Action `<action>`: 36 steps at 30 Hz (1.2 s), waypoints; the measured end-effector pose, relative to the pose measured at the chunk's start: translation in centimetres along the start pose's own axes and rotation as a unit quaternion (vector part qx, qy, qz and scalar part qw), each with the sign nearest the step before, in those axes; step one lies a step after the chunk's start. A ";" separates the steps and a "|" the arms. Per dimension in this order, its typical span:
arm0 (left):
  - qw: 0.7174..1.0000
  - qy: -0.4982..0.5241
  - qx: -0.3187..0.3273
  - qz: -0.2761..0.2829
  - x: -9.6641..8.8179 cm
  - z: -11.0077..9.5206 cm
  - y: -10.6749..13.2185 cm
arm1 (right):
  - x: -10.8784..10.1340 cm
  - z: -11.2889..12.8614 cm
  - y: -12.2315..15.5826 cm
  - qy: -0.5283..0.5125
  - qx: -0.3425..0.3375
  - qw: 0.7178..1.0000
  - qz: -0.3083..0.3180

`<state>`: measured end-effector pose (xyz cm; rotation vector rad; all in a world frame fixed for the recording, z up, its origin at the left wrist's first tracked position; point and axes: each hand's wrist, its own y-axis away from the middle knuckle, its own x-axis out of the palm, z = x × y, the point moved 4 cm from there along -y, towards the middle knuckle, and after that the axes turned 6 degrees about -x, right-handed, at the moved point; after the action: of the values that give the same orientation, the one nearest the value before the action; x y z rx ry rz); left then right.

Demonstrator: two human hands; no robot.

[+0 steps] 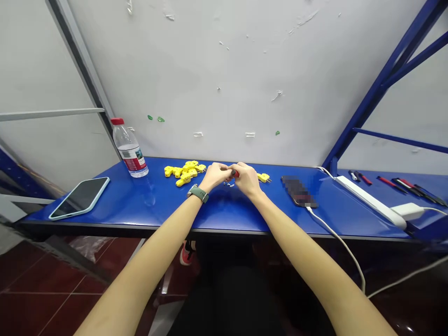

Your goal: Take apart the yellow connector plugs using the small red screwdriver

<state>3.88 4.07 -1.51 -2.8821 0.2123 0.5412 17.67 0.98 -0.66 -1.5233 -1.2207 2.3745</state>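
My left hand [217, 175] and my right hand [247, 178] meet over the blue bench [105, 212], fingers curled together round a small red-and-black object [235, 173] that is mostly hidden; it may be a tool handle. A green-strapped watch [198, 192] sits on my left wrist. Tiny silver parts [228, 184] lie on the bench just under the hands. A pile of several yellow plug-like connectors [185, 171] rests to the left of my left hand, and a single yellow connector [263, 177] lies right of my right hand.
A water bottle with a red cap [129, 148] stands at the back left, with a phone [80, 197] lying near the left front edge. A dark phone [299, 191] on a white cable, a white power strip [371, 200] and several screwdrivers [399, 183] lie to the right.
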 end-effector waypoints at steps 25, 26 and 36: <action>0.998 -0.008 -0.044 0.042 0.1 0.1 0.3 | 1.0 0.3 0.2 -0.096 -0.003 0.995 -0.039; 0.998 -0.009 -0.039 0.042 0.1 0.1 0.3 | 0.9 0.3 0.2 -0.085 -0.001 0.996 -0.035; 0.998 -0.005 -0.034 0.048 -0.1 0.6 0.2 | 0.2 0.5 0.4 0.013 0.002 0.999 0.031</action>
<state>3.59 4.05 -2.03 -2.9469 0.3379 0.5912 17.31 0.54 -0.97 -1.6091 -1.1791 2.3858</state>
